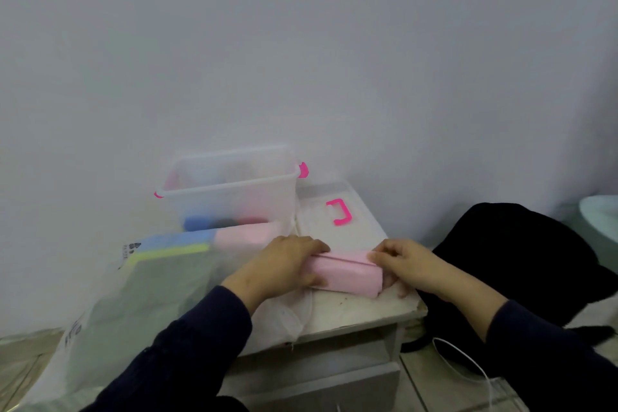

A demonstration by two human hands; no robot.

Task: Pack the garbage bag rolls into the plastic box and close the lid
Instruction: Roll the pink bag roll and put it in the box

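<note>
While bag print stays unreadable, both hands, left point(282, 262) and right point(406, 262), grip a pink roll point(347, 273).

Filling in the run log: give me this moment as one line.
left hand: grips pink roll | right hand: grips same roll | roll: on table | box: open | lid: beside box

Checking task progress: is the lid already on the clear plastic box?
No: the clear plastic box stands open, and its lid with the pink handle lies flat on the white table beside it.
</note>
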